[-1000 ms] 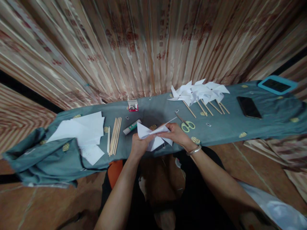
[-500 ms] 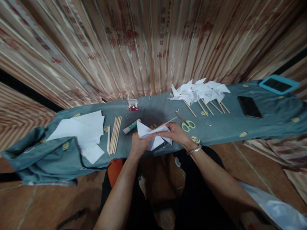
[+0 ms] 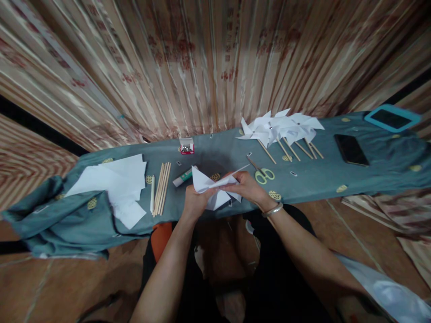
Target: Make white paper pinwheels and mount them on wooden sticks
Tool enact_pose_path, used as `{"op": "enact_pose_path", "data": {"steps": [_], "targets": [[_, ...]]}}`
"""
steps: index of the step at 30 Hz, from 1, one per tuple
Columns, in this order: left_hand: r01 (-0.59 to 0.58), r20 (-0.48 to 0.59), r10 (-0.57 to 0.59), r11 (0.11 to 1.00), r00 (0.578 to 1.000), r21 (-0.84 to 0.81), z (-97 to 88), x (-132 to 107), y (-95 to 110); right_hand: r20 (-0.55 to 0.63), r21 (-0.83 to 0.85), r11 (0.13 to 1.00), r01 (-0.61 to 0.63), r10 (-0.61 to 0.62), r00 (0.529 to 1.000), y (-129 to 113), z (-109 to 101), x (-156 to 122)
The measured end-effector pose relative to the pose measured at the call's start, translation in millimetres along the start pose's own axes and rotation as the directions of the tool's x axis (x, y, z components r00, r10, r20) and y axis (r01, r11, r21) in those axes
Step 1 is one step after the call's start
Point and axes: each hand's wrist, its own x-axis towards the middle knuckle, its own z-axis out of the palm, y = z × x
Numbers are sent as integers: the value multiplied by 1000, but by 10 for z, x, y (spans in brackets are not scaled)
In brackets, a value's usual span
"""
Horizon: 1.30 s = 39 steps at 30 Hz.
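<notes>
A white paper pinwheel without a stick is held between my two hands, just above the near edge of the cloth-covered table. My left hand grips its left side, fingers closed on the folded paper. From the right, my right hand pinches the folds near the middle; a silver bangle circles that wrist. One pointed paper blade sticks out above the right hand. The fingertips are partly hidden by the paper. Just behind the left hand lies a glue stick, and scissors with green handles rest right of my right hand.
On the green cloth, white paper sheets lie at left beside a white pen-like stick and several wooden sticks. A small red box of pins sits behind. Finished pinwheels, a phone and a blue-framed device are right.
Almost nothing differs. Both hands keep hold of the paper pinwheel in the same place, and the view has shifted very slightly.
</notes>
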Motion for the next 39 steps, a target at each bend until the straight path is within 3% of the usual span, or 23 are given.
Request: {"op": "enact_pose_path", "data": {"steps": [13, 39], "targets": [[-4, 1, 4, 1000, 1000, 27, -13, -2, -14, 37, -6, 1000, 17, -17, 999, 17, 7, 3], [1, -17, 0, 998, 1000, 66, -18, -16, -13, -6, 61, 998, -26, 26, 1000, 47, 43, 9]]}}
